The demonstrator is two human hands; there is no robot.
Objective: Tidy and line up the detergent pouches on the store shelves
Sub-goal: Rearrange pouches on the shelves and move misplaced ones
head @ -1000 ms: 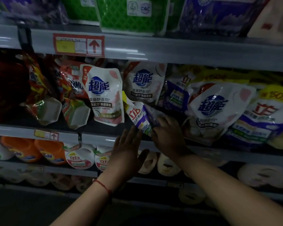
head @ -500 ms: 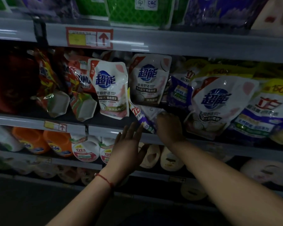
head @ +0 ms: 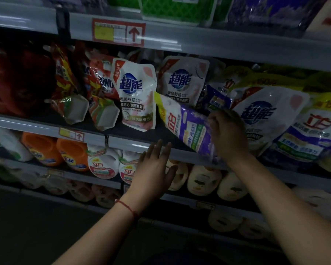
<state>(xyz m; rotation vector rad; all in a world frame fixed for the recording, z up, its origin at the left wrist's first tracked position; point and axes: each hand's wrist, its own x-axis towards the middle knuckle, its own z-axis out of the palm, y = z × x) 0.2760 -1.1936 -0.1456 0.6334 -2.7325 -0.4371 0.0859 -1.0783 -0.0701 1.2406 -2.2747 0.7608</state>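
Two hands at the middle shelf (head: 134, 145). The right hand (head: 227, 135) grips a purple-and-white pouch (head: 187, 127) by its right side, fingers curled over the film, probably because the soft pack would flop if held looser. The pouch is tilted, yellow top corner up-left, bottom hanging past the shelf lip, so it looks half pulled out for re-seating, not yet stood up. It overlaps the gap between the white-and-pink pouch (head: 136, 96) on its left and the second white pouch (head: 182, 79) behind it. The left hand (head: 155, 169) holds nothing, fingers straight and together, fingertips at the shelf edge below the pouch, likely waiting to catch or steady it. Red pouches (head: 103, 88) at far left lean forward, and the bigger white pouch (head: 262, 115) at right slumps, so the row is not lined up. Orange jugs (head: 44, 148) sit on the shelf below. The lighting is dim and the labels are partly blurred.
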